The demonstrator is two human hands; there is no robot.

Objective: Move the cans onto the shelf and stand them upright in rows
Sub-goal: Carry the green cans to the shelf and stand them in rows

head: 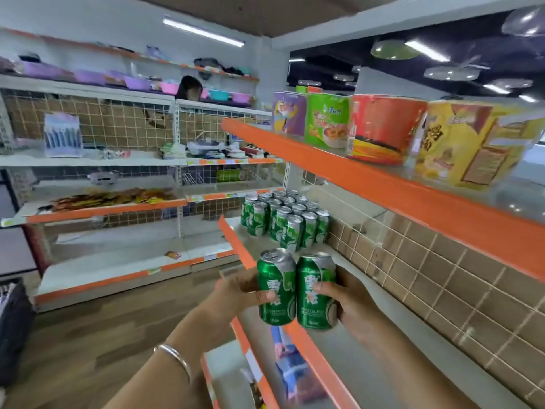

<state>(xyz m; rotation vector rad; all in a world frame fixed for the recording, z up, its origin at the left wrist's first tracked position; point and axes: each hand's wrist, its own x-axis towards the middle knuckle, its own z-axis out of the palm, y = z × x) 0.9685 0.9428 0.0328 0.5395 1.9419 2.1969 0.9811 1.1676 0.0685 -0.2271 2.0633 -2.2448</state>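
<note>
Two green cans are held upright side by side above the orange front edge of the shelf. My left hand grips the left can, thumb across its label. My right hand grips the right can from the right side. Further along the same shelf, several green cans stand upright in rows against the mesh back wall.
The shelf above carries large instant-noodle tubs. A lower shelf holds blurred packets. Across the wooden-floored aisle stand more shelves with goods, and a person behind them.
</note>
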